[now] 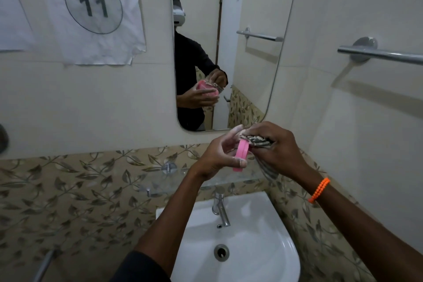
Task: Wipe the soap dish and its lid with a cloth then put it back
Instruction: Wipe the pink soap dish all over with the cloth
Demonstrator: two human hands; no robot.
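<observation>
Head camera looks forward and down (wide-angle), close above the sink (283,258).

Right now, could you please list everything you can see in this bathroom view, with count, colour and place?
soap dish: one, pink, held above the sink
cloth: one, striped grey and white, pressed to the dish
sink: one, white, bottom centre
tap: one, chrome, at the sink's back
glass shelf: one, clear, above the tap
mirror: one, on the wall, centre
towel bar: one, chrome, right wall
paper sign: one, white, marked 11, upper left
bracelet: one, orange, right wrist
left hand: holds the dish
right hand: grips the cloth
</observation>
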